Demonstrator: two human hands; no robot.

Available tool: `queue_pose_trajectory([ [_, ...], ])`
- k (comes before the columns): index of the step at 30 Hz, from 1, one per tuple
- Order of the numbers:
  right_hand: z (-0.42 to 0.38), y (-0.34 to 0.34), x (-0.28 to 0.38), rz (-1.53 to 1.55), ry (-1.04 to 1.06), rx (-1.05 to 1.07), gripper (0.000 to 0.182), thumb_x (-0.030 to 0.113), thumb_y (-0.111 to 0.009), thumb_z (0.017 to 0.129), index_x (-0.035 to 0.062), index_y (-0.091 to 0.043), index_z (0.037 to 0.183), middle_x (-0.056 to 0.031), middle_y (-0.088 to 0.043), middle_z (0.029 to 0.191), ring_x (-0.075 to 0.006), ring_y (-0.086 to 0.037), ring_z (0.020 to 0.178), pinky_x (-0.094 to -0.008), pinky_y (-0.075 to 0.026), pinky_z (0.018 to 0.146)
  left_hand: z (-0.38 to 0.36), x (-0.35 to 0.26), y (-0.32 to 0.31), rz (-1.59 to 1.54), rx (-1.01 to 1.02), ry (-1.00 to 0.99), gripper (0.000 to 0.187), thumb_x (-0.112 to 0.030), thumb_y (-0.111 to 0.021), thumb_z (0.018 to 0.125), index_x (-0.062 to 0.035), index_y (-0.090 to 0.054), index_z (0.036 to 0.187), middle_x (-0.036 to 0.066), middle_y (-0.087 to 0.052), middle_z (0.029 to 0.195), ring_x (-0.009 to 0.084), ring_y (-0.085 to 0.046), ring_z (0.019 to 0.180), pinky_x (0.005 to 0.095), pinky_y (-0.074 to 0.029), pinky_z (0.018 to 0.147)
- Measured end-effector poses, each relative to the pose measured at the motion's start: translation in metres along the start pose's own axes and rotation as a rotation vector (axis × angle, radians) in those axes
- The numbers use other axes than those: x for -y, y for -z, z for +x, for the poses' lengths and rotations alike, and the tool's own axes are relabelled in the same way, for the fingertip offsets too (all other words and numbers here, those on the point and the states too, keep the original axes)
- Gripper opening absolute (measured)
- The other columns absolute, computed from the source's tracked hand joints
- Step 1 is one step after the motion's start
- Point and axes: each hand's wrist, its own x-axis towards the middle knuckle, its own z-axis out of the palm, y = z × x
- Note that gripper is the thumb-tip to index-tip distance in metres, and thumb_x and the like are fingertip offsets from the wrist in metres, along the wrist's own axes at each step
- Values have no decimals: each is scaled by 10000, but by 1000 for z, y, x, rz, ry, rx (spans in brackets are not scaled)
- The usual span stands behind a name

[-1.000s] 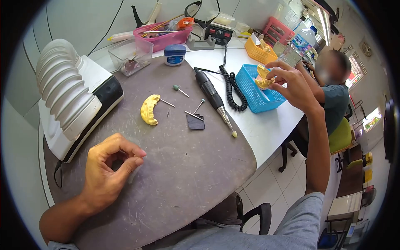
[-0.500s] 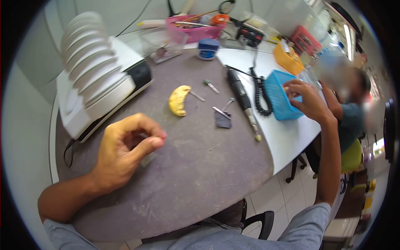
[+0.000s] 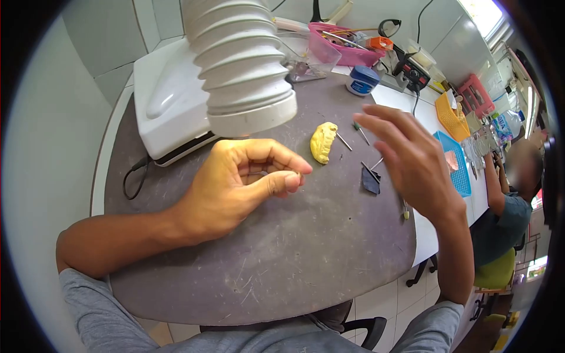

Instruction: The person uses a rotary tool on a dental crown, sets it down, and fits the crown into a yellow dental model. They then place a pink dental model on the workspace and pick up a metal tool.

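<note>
My left hand [image 3: 244, 185] is raised over the brown table mat [image 3: 282, 253], thumb and fingertips pinched together on something too small to make out. To the right, my right hand [image 3: 412, 159] hangs in the air with its fingers apart, holding nothing. Between the hands lies a yellow dental-arch-shaped model [image 3: 323, 143], with a thin metal bur [image 3: 344, 141] beside it. A green-tipped bur [image 3: 362, 134] lies farther right. Near my right hand, a dark square piece [image 3: 371, 182] has a thin metal strip over it.
A white machine [image 3: 170, 100] with a ribbed hose [image 3: 244, 70] stands at the back left. Behind are a pink basket [image 3: 353, 56], a blue-lidded jar [image 3: 362, 80] and a yellow basket [image 3: 452, 120]. A blue basket [image 3: 462, 182] stands at right, near another person [image 3: 509, 217].
My right hand has left the blue basket and come back over the mat. My left hand remains pinched. The view has shifted, bringing the hose nearer the middle.
</note>
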Motion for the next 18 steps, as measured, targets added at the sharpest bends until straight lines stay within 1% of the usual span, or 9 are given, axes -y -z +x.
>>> queue_pose_trajectory([
  [3,21,-23,4,10,99,110,470,-51,-579,782,112,-597,1222,-101,-584,1267,-275,-573,1128,-365,-547,846,3,-2,5,-116,-2,69,222,-88,-608,943,22,-617,1136,77,-676,986,113,-639,913,246,-522,804],
  [8,33,-35,3,44,192,222,460,-61,-578,761,86,-601,1197,-104,-609,1232,-281,-589,1101,-382,-523,876,2,1,5,-188,-56,57,263,-92,-602,949,8,-567,1189,95,-677,1011,123,-639,927,251,-524,791],
  [10,32,-34,3,148,78,169,403,-43,-605,752,64,-609,1140,-91,-664,1108,-303,-624,1017,-389,-517,860,2,2,6,-197,-33,51,216,-90,-599,951,5,-576,1143,96,-668,1004,126,-636,923,262,-524,796],
  [11,29,-34,6,218,-15,98,313,7,-648,803,40,-592,1109,-77,-695,988,-235,-666,906,-337,-528,767,2,4,6,-201,-40,50,216,-90,-599,951,5,-576,1143,96,-668,1004,126,-636,923,262,-524,796],
  [12,26,-33,9,221,-10,102,313,7,-648,803,40,-592,1109,-77,-695,988,-235,-666,906,-337,-528,767,2,6,6,-229,-44,36,200,-86,-594,952,5,-577,1130,94,-661,996,129,-635,916,263,-525,791],
  [14,23,-29,17,962,-586,136,307,94,-661,876,35,-549,1156,-72,-694,971,-127,-661,837,-250,-510,668,3,7,6,-257,-50,29,185,-81,-590,954,5,-577,1116,91,-654,989,131,-633,909,264,-526,787],
  [15,24,-25,22,1139,-719,160,360,194,-644,930,29,-498,1215,-62,-688,952,-41,-615,737,-168,-457,578,3,6,7,-259,-49,30,186,-81,-590,954,9,-576,1115,87,-646,985,131,-632,904,262,-529,786],
  [16,22,-27,24,1143,-722,162,360,194,-644,930,29,-498,1215,-62,-688,952,-41,-615,737,-168,-457,578,3,4,7,-261,-46,30,187,-81,-589,953,12,-575,1114,82,-637,980,132,-630,899,261,-533,785],
  [18,16,-29,28,1553,-850,235,407,244,-638,939,33,-477,1248,-61,-680,936,-39,-581,660,-147,-433,527,2,5,5,-236,-87,49,188,-84,-590,953,14,-575,1113,82,-635,980,132,-631,904,259,-538,795],
])
